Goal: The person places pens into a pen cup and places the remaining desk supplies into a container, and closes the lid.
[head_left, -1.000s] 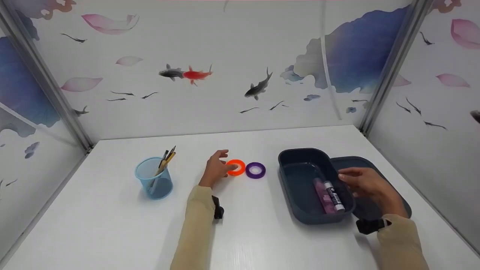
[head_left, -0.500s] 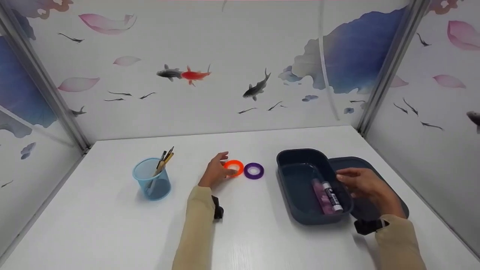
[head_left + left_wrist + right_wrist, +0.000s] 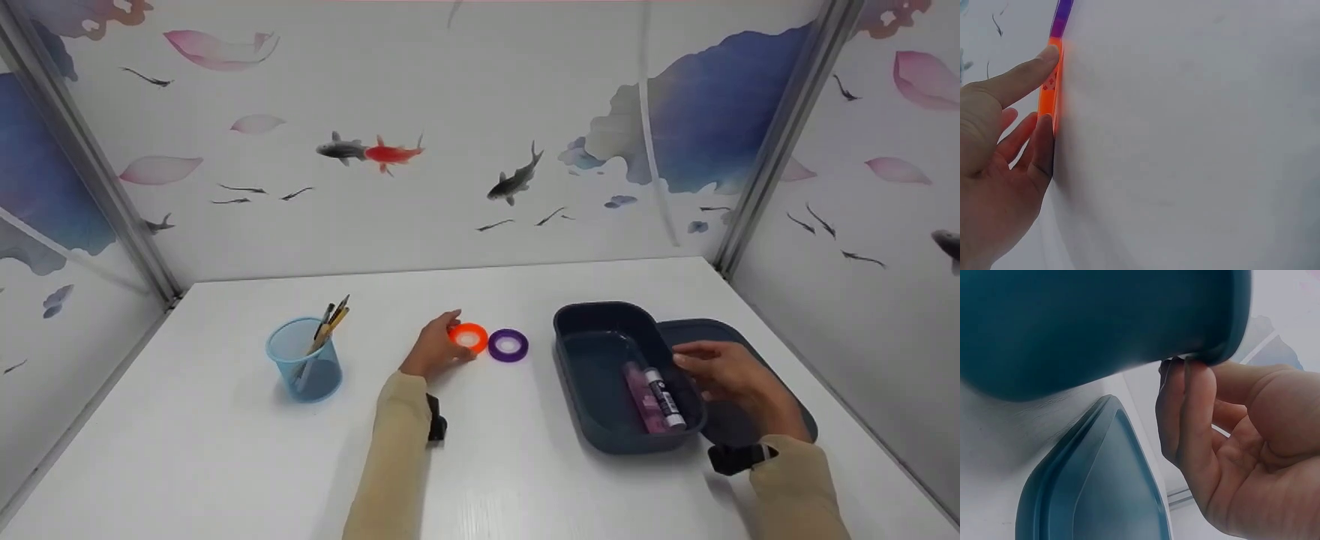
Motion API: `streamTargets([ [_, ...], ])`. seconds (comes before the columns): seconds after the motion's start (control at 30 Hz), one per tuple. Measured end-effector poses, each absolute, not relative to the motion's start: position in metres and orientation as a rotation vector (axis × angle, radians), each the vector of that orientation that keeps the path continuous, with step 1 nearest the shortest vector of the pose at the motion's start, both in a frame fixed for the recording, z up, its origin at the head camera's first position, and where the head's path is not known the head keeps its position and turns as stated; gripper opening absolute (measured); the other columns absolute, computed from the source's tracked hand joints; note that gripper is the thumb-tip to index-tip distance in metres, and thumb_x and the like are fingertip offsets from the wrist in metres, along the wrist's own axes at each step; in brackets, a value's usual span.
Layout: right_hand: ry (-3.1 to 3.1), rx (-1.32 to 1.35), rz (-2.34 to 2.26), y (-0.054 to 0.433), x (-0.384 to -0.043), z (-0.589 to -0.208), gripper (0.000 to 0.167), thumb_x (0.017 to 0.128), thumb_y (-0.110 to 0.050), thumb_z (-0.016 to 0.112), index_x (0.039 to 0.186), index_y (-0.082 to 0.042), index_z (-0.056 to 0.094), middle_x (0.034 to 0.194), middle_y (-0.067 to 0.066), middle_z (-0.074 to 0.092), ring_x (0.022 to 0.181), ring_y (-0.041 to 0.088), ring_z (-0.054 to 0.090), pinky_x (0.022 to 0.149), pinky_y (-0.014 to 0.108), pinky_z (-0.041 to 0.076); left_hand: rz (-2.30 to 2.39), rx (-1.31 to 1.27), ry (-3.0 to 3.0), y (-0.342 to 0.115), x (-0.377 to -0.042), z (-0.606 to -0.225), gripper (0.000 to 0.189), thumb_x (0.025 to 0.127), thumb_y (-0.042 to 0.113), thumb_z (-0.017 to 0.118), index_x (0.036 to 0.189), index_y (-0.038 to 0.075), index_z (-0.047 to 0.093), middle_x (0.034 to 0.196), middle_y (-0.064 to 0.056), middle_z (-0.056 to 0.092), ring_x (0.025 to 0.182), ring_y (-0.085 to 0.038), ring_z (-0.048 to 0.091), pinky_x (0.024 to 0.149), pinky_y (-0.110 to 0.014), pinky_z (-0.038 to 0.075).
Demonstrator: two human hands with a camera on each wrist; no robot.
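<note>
Pencil cup (image 3: 324, 381) at left, then left hand (image 3: 436, 348) pinching orange ring (image 3: 1046, 102) by its edges on white table (image 3: 495, 465), just beside purple ring (image 3: 523, 346). Right of those, dark box (image 3: 596, 375), right hand (image 3: 739, 375) with fingertips at its rim, can't tell if gripping. Looks like grasp step; next move probably needs steady pinch, lift clear of purple ring.

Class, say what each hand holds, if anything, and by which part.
Left hand: the orange plastic-looking ring, pinched by its outer edge. Right hand: the open dark blue rectangular box, gripped by its right rim.
</note>
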State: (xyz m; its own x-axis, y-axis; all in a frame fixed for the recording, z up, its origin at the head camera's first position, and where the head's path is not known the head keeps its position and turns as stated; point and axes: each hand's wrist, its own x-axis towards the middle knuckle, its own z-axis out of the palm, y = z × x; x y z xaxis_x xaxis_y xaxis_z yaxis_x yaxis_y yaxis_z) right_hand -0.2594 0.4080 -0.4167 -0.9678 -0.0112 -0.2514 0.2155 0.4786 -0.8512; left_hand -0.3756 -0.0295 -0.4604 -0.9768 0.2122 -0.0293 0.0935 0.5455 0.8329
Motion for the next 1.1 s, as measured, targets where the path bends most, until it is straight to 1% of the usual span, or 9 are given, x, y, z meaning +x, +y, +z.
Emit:
streamTargets([
  [0.07, 2.503, 0.182, -1.485, 0.408, -0.259, -0.417, 0.07, 0.096, -0.042, 0.065, 0.148, 0.0, 0.044, 0.122, 0.007, 0.068, 0.098, 0.015, 0.066, 0.078, 0.032, 0.057, 1.405, 0.27, 2.671, -0.029, -0.375, -0.462, 0.082, 0.083, 0.006, 0.08, 0.153, 0.007, 0.038, 0.151, -0.016, 0.05, 0.144, -0.033, 0.043, 0.125, -0.048, 0.031],
  [0.2, 2.506, 0.184, -1.476, 0.407, -0.259, -0.418, 0.071, 0.096, -0.044, 0.064, 0.148, 0.0, 0.044, 0.126, 0.01, 0.066, 0.101, 0.016, 0.066, 0.08, 0.032, 0.057, 1.426, 0.231, 2.681, -0.027, -0.374, -0.463, 0.08, 0.083, 0.008, 0.079, 0.153, 0.007, 0.039, 0.149, -0.017, 0.052, 0.14, -0.034, 0.046, 0.124, -0.048, 0.033],
  [0.37, 2.508, 0.178, -1.459, 0.408, -0.257, -0.416, 0.072, 0.097, -0.045, 0.063, 0.149, 0.0, 0.043, 0.131, 0.014, 0.064, 0.104, 0.017, 0.066, 0.081, 0.032, 0.057, 1.435, 0.19, 2.662, -0.023, -0.374, -0.458, 0.08, 0.084, 0.014, 0.079, 0.153, 0.007, 0.038, 0.146, -0.019, 0.053, 0.135, -0.035, 0.049, 0.12, -0.047, 0.039],
  [0.47, 2.513, 0.184, -1.445, 0.409, -0.257, -0.415, 0.071, 0.097, -0.045, 0.062, 0.149, -0.002, 0.043, 0.133, 0.016, 0.063, 0.106, 0.018, 0.066, 0.082, 0.032, 0.058, 1.412, 0.203, 2.663, -0.021, -0.374, -0.454, 0.081, 0.083, 0.015, 0.079, 0.152, 0.005, 0.038, 0.145, -0.021, 0.053, 0.133, -0.035, 0.051, 0.118, -0.047, 0.042],
  [0.67, 2.517, 0.206, -1.425, 0.409, -0.257, -0.415, 0.072, 0.097, -0.047, 0.062, 0.151, -0.004, 0.042, 0.138, 0.018, 0.059, 0.109, 0.019, 0.065, 0.085, 0.031, 0.057, 1.376, 0.175, 2.675, -0.017, -0.372, -0.448, 0.081, 0.085, 0.019, 0.079, 0.153, 0.007, 0.037, 0.146, -0.019, 0.052, 0.133, -0.033, 0.051, 0.118, -0.045, 0.042],
  [0.8, 2.507, 0.205, -1.443, 0.409, -0.258, -0.416, 0.071, 0.096, -0.046, 0.063, 0.15, -0.003, 0.043, 0.133, 0.016, 0.062, 0.105, 0.018, 0.066, 0.083, 0.031, 0.058, 1.362, 0.191, 2.692, -0.016, -0.37, -0.443, 0.081, 0.084, 0.02, 0.08, 0.152, 0.006, 0.037, 0.145, -0.019, 0.052, 0.133, -0.033, 0.05, 0.118, -0.046, 0.042],
  [0.97, 2.503, 0.171, -1.44, 0.409, -0.258, -0.417, 0.075, 0.095, -0.048, 0.063, 0.151, -0.004, 0.041, 0.134, 0.012, 0.062, 0.103, 0.013, 0.066, 0.081, 0.03, 0.057, 1.343, 0.252, 2.682, -0.015, -0.366, -0.437, 0.083, 0.083, 0.021, 0.081, 0.152, 0.007, 0.037, 0.146, -0.018, 0.05, 0.133, -0.033, 0.048, 0.118, -0.046, 0.043],
  [1.1, 2.505, 0.162, -1.432, 0.41, -0.258, -0.417, 0.076, 0.096, -0.048, 0.063, 0.151, -0.003, 0.04, 0.134, 0.011, 0.063, 0.102, 0.012, 0.066, 0.08, 0.031, 0.058, 1.301, 0.3, 2.687, -0.014, -0.362, -0.431, 0.084, 0.084, 0.022, 0.081, 0.153, 0.008, 0.036, 0.147, -0.017, 0.049, 0.134, -0.032, 0.048, 0.118, -0.046, 0.042],
])
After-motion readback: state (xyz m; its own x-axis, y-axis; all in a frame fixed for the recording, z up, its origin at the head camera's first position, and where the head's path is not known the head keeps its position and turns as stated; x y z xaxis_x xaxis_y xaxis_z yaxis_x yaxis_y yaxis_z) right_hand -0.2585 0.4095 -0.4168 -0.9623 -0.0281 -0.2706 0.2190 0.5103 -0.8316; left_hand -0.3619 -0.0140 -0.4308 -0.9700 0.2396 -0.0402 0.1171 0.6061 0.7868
